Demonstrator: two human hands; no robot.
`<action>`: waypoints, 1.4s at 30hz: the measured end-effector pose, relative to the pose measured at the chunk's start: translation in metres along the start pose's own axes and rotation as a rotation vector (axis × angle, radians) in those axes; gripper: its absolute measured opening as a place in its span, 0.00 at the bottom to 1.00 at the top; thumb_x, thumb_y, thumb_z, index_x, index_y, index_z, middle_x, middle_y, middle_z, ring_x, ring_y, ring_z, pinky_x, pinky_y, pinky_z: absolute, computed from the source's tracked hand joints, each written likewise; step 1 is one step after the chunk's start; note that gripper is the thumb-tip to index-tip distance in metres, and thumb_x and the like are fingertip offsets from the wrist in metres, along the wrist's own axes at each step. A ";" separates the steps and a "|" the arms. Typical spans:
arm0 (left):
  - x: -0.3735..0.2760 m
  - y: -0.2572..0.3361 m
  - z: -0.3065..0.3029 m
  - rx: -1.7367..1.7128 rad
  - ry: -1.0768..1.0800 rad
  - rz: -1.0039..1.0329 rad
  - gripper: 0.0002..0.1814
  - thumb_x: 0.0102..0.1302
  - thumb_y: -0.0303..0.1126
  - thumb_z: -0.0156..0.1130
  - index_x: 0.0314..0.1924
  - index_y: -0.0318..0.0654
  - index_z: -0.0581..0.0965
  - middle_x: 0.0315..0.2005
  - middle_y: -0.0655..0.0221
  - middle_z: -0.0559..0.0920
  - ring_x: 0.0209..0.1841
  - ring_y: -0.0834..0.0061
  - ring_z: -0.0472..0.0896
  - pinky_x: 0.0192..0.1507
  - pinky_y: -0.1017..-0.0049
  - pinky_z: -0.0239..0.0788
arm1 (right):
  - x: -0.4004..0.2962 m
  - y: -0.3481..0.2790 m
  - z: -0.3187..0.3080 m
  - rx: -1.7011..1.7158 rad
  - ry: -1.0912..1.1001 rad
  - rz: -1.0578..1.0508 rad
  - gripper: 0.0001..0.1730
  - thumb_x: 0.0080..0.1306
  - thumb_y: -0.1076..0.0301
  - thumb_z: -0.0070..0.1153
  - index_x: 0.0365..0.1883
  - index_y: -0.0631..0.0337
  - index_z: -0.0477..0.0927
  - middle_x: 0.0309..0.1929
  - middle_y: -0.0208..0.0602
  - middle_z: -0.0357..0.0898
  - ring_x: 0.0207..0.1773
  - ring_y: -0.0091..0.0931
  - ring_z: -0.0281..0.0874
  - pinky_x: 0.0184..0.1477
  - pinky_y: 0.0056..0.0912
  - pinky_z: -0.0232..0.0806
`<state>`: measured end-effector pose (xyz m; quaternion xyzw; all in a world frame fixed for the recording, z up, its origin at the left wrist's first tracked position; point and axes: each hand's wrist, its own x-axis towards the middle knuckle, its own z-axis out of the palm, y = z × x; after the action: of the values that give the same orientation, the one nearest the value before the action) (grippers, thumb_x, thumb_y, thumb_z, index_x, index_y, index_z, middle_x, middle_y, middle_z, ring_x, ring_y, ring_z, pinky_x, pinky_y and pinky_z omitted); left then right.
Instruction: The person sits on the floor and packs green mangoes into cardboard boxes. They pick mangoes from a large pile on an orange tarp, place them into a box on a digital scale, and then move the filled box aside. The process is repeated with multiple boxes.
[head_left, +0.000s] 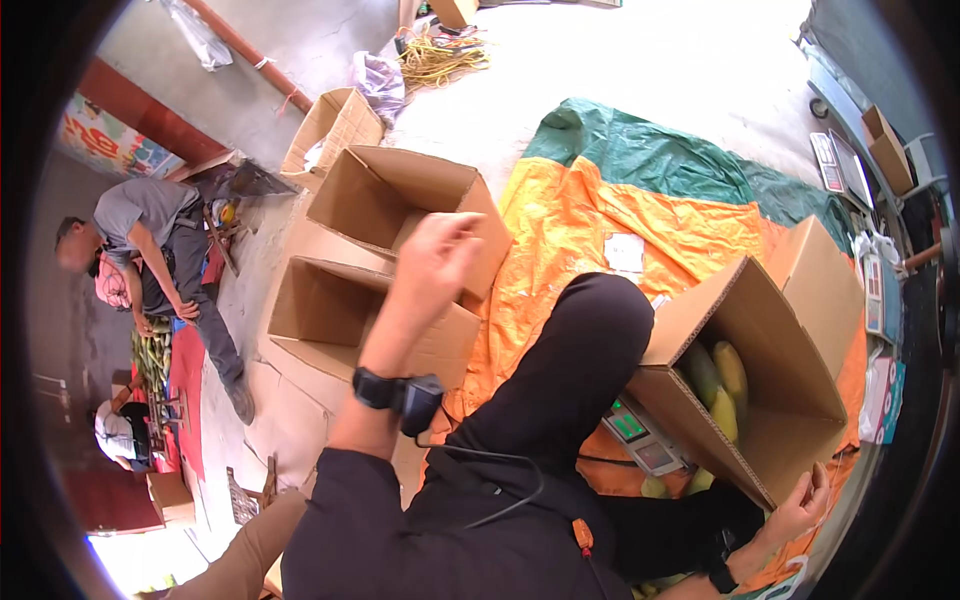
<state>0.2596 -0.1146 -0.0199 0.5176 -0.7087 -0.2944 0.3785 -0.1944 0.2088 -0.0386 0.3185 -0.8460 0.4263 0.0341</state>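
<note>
My left hand (437, 259), a black device strapped to its wrist, is raised over the open cardboard boxes; its fingers are partly curled, and whether it holds anything is unclear. Beneath it are an empty-looking cardboard box (480, 217) and a second open box (319, 304). At the lower right, my right hand (806, 499) is beside the near corner of a tilted cardboard box (795, 390), fingers bent, contact uncertain. Several green and yellow elongated fruits or vegetables (724, 412) lie inside that box. A digital scale (645, 442) with a lit green display shows between the box and my leg.
An orange and green tarpaulin (660, 180) covers part of the floor. Another carton (817, 285) stands behind the filled one. Scales (874, 292) line the right side. At left, a person (150, 225) bends over produce (154, 352), with another person (116, 427) nearby. Yellow cord (442, 60) lies at the back.
</note>
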 end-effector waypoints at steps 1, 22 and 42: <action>-0.004 -0.016 -0.022 0.095 0.058 -0.048 0.15 0.65 0.23 0.58 0.52 0.36 0.79 0.46 0.65 0.79 0.47 0.72 0.78 0.51 0.73 0.70 | 0.000 -0.001 0.002 -0.015 0.003 -0.002 0.14 0.73 0.71 0.50 0.53 0.69 0.77 0.50 0.39 0.78 0.53 0.29 0.76 0.54 0.31 0.69; -0.032 -0.217 -0.120 1.162 -0.017 -0.095 0.55 0.46 0.21 0.71 0.74 0.58 0.55 0.71 0.62 0.60 0.68 0.54 0.63 0.64 0.51 0.59 | 0.005 0.038 0.011 -0.320 -0.022 -0.109 0.14 0.73 0.66 0.52 0.48 0.68 0.79 0.45 0.41 0.80 0.49 0.31 0.76 0.55 0.33 0.67; 0.001 -0.206 -0.112 0.952 0.181 0.052 0.18 0.52 0.23 0.62 0.45 0.42 0.75 0.42 0.62 0.75 0.48 0.59 0.75 0.47 0.61 0.68 | 0.006 0.034 0.005 -0.483 -0.002 -0.118 0.14 0.72 0.63 0.51 0.46 0.66 0.80 0.47 0.41 0.80 0.53 0.35 0.74 0.57 0.37 0.63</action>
<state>0.4587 -0.1781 -0.1265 0.6390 -0.7415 0.1182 0.1670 -0.2173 0.2161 -0.0634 0.3501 -0.9034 0.2086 0.1333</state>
